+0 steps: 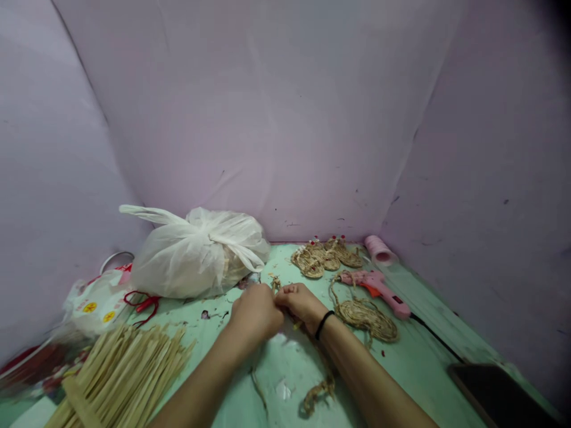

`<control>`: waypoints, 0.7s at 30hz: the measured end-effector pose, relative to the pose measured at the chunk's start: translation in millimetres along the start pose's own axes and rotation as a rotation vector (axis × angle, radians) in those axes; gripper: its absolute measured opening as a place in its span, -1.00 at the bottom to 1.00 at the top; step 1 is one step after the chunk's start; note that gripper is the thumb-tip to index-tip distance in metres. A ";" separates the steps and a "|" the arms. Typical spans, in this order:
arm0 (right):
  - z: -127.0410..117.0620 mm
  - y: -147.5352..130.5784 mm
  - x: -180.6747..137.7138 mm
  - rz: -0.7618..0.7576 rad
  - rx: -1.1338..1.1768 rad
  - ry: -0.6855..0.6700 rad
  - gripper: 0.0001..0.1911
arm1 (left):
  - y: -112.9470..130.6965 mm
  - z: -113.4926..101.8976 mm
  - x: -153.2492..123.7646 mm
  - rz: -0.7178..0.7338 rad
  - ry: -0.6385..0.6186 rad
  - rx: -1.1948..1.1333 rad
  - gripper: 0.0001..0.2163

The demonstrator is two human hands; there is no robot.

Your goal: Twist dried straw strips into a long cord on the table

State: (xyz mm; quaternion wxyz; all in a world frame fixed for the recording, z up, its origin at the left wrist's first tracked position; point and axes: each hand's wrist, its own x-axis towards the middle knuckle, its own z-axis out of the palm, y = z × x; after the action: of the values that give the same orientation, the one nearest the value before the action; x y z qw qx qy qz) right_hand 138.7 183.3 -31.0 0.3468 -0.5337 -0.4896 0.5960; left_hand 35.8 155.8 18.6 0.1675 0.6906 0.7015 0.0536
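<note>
My left hand (256, 312) is closed in a fist at the middle of the table. Against it, my right hand (300, 304), with a black band at the wrist, pinches with its fingers. Between them they grip a twisted straw cord (275, 283), whose knotted tip pokes up above the fingers. A thicker straw braid (319, 395) lies under my right forearm and seems to run up to the hands; the join is hidden. To the right, a coiled straw piece (366, 318) with a loop of cord lies beside a pink glue gun (379, 288).
Small woven straw soles with red beads (307, 261) lie at the back, near a pink thread spool (380, 251). A knotted white plastic bag (196, 255) stands back left, flat straw strips (129, 374) in front. A dark phone-like slab (504, 392) lies front right. Walls enclose the table.
</note>
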 end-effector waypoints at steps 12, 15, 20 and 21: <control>-4.1 0.1 -3.0 -0.008 -0.028 -0.046 -0.81 | -11.2 -14.0 14.9 -0.183 -0.111 -0.664 -0.92; -5.5 -1.1 -2.7 -0.005 -0.028 -0.069 -0.80 | -17.0 -6.2 24.5 -0.265 -0.231 -0.985 -0.90; -7.4 6.9 4.7 -0.065 -0.025 -0.090 -0.84 | -20.5 13.9 34.3 -0.280 -0.484 -1.049 -0.86; -8.4 8.1 6.2 -0.082 -0.066 -0.095 -0.85 | -21.6 15.3 35.7 -0.266 -0.463 -1.009 -0.83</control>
State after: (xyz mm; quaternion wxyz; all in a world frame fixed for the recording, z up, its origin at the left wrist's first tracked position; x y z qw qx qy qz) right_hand 146.6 188.7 -40.2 0.3294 -0.4955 -0.5462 0.5897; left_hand 20.3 187.8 -8.1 0.6310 0.4247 0.6150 0.2078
